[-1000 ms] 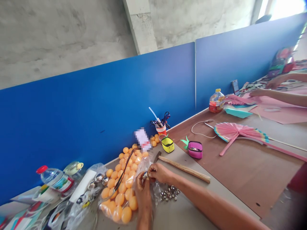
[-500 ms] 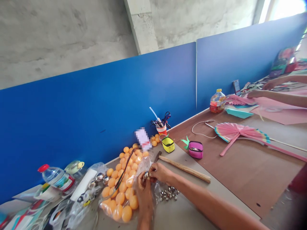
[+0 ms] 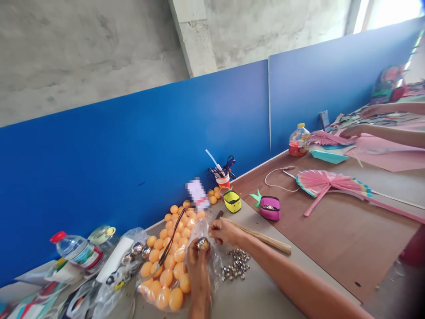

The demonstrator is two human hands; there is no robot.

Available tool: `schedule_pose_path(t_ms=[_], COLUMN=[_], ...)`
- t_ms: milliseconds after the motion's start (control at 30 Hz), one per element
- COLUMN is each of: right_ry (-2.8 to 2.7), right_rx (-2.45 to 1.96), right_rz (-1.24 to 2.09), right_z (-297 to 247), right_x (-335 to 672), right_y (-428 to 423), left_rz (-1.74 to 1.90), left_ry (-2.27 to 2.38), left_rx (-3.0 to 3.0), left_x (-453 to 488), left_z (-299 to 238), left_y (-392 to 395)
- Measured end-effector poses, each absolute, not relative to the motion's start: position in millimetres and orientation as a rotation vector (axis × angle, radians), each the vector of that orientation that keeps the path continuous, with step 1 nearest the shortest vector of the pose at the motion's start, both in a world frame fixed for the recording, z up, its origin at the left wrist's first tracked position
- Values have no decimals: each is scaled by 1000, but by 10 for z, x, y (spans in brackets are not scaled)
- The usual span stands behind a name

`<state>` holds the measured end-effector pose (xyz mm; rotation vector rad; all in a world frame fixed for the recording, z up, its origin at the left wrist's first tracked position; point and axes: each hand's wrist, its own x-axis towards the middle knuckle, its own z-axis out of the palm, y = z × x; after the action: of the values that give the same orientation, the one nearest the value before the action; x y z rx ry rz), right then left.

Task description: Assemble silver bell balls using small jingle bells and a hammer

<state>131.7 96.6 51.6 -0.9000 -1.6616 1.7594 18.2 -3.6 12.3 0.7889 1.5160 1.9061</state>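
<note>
Silver-coloured, the ball (image 3: 202, 243) is gripped, partly covered, by the left hand's (image 3: 198, 261) fingers beside the orange balls (image 3: 166, 278). Whether anything is pinched by the nearby right hand (image 3: 223, 232) cannot be told; the hammer (image 3: 267, 240) is partly hidden behind it.

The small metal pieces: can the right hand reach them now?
Probably yes: the small metal pieces lie mostly uncovered near the right hand; the clear plastic beside them seems no obstacle.
</note>
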Motion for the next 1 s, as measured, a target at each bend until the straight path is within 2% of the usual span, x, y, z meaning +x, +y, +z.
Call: schedule_pose_path(t_ms=[100, 300, 467, 567, 767, 1000], right_ry=[-1831, -2405, -2494, -2488, -2686, -2754], right_rx=[-936, -929, -950, -889, -794, -855], right_rz=[1560, 1206, 972, 1008, 1346, 1002], right_z=[500, 359, 292, 327, 431, 419], right_x=[1455, 1529, 1456, 1499, 1662, 1591], right_y=[1146, 1247, 1146, 1174, 1274, 1091], left_rz=[1939, 1906, 1910, 1907, 1895, 1880], left_ry=[1327, 1325, 1342, 1354, 1382, 1392], left_rx=[590, 569, 584, 594, 630, 651], left_x=[179, 130, 120, 121, 139, 142], left_z=[128, 112, 118, 114, 107, 85], left_y=[-20, -23, -24, -16, -20, -19])
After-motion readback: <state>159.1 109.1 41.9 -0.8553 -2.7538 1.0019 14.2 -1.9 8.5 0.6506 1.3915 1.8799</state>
